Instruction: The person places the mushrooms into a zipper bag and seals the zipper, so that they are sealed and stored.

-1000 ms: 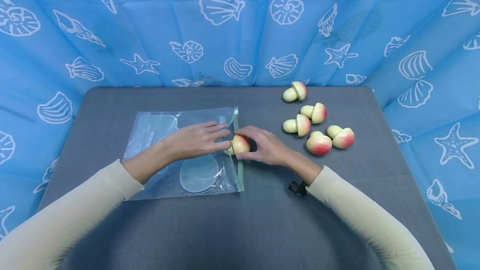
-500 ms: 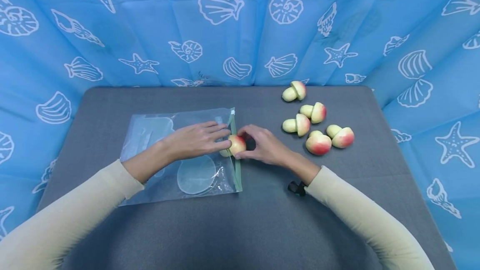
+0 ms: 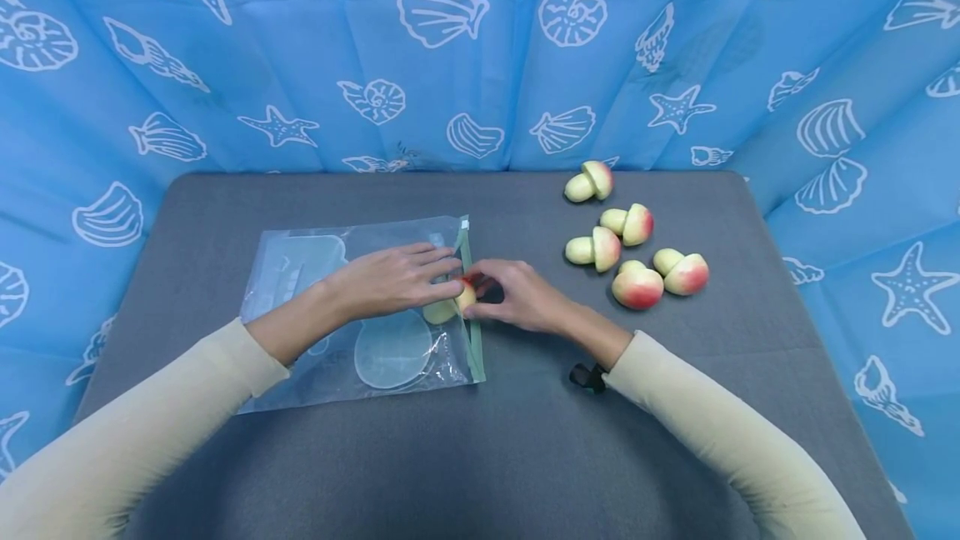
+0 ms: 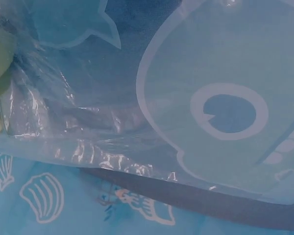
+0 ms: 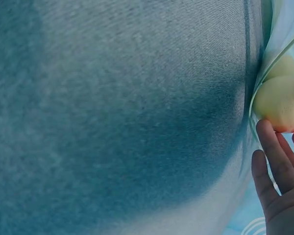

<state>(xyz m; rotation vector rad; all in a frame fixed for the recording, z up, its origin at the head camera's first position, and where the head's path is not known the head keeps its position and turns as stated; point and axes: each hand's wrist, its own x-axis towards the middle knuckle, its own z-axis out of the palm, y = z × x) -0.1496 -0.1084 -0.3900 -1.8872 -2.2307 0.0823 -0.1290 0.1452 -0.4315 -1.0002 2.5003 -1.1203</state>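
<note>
A clear zipper bag (image 3: 285, 357) printed with pale shapes lies flat, its green-edged mouth facing right. My left hand (image 3: 390, 280) is over the mouth and pinches its upper edge; the thumb is hidden beneath. In the left wrist view only the bag film (image 4: 186, 147) shows clearly, no hand. With thumb and fingertips, my right hand (image 3: 521, 294) grips the red-tipped cap of a toy mushroom (image 3: 466, 298), whose stem lies inside the bag. From the right wrist, the fingertips (image 5: 264, 128) touch the cap of the pale mushroom (image 5: 279, 100).
Several more toy mushrooms (image 3: 637, 286) lie at the right of the grey-covered table (image 3: 525, 457). A small black object (image 3: 587, 377) is by the right sleeve. A blue curtain (image 3: 517, 65) with shell prints hangs behind and around the table.
My right hand has moved left, pushing the mushroom deeper through the bag's mouth. The bag has slid slightly left. My left hand has stayed in place.
</note>
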